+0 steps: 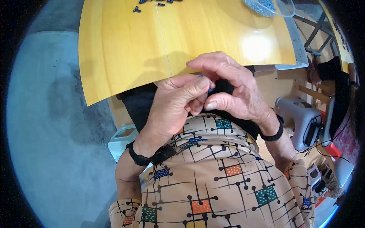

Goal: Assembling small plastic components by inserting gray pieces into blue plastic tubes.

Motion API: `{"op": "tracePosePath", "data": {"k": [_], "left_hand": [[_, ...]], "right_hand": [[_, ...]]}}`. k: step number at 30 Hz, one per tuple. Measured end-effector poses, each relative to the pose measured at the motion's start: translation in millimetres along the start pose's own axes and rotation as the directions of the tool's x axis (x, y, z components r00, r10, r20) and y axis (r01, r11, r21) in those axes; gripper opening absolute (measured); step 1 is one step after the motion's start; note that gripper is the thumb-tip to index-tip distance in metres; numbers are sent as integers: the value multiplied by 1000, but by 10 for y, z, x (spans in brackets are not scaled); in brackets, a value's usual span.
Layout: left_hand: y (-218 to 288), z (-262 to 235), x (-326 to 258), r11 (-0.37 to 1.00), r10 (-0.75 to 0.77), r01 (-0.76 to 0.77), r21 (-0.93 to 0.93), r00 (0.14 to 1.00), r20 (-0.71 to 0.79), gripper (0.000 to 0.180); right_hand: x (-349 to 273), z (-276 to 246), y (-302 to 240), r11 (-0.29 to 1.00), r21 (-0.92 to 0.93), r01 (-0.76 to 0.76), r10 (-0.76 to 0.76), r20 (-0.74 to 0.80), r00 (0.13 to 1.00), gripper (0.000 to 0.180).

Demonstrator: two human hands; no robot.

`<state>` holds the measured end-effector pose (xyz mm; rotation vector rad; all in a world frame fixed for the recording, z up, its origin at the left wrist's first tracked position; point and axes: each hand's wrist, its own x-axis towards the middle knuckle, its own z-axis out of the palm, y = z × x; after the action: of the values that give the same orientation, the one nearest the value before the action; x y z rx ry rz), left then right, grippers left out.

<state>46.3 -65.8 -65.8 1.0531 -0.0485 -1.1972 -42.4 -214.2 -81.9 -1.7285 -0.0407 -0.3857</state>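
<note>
My left hand [169, 100] is closed in a pinch, thumb over fingers, just off the near edge of the table. A small dark blue piece [210, 91] shows at its fingertips; most of it is hidden, so its kind is unclear. Close against it on the right is my right hand [237, 89], thumb and forefinger spread apart around the left fingertips. Its other fingers are partly hidden behind the left hand. Both hands are above my lap, each wrist wearing a black band.
The yellow wood-look table [125, 53] has small black parts [137, 9] at its far side. A clear plastic tub [286, 9] of small shiny metal pieces stands far right. A grey plastic stool [298, 117] is at the right, a pale green stool [123, 140] at the left.
</note>
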Motion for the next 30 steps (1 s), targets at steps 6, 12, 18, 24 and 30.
{"op": "tracePosePath", "data": {"k": [6,12,18,24,30], "left_hand": [[0,115,33,994,17,-3,-113,993,118,17],[101,270,48,982,13,18,-190,987,162,29],[266,421,15,973,88,-55,-226,986,140,26],[262,415,42,897,86,-16,-441,986,140,4],[168,379,123,910,106,-62,-409,991,87,11]], "right_hand": [[26,59,-86,945,294,-147,148,18,989,38],[101,115,-206,765,632,-124,181,-26,983,52],[283,92,-269,707,707,13,39,-57,998,26],[372,138,-280,743,668,48,28,-103,994,33],[425,195,-180,679,734,5,94,-94,991,37]]}}
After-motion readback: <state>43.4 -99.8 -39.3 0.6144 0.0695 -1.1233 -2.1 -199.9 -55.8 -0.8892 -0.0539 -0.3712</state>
